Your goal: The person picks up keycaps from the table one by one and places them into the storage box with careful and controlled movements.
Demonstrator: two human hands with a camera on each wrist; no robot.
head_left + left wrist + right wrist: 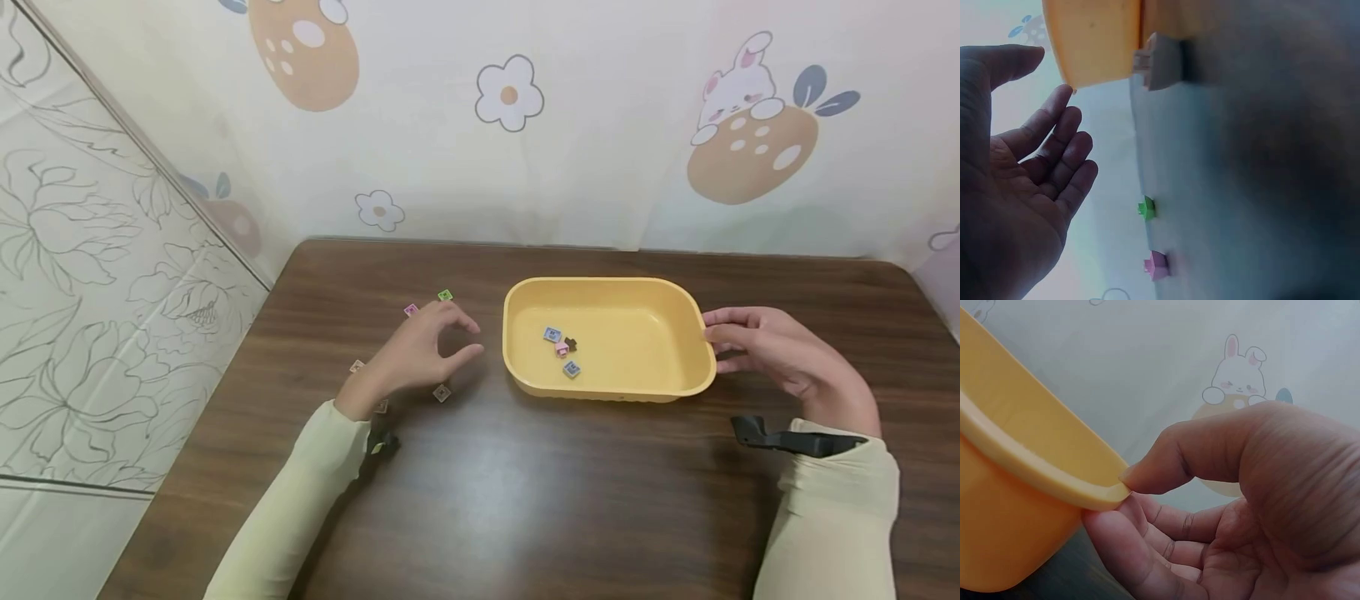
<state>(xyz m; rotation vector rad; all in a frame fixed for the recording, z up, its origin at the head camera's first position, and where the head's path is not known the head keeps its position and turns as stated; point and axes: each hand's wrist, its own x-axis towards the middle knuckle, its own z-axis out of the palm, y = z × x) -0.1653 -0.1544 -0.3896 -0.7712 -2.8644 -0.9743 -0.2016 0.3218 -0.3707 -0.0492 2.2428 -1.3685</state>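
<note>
A yellow tray (637, 350) stands on the brown table, holding a few small pieces: two blue ones (552, 334), a pink one (562, 350) and a dark one (571, 343). My right hand (780, 350) pinches the tray's right rim (1107, 495) between thumb and fingers, as the right wrist view shows. Left of the tray, my left hand (420, 350) hovers with thumb and fingers apart and nothing between them. Around it lie a green piece (446, 295), a magenta piece (411, 310) and several pale brown pieces (442, 393).
A patterned wall covering (525, 183) rises behind the table's back edge, and another with line-drawn flowers (90, 250) stands on the left. Black straps sit at both wrists; the right one (802, 442) sticks out over the table (525, 500).
</note>
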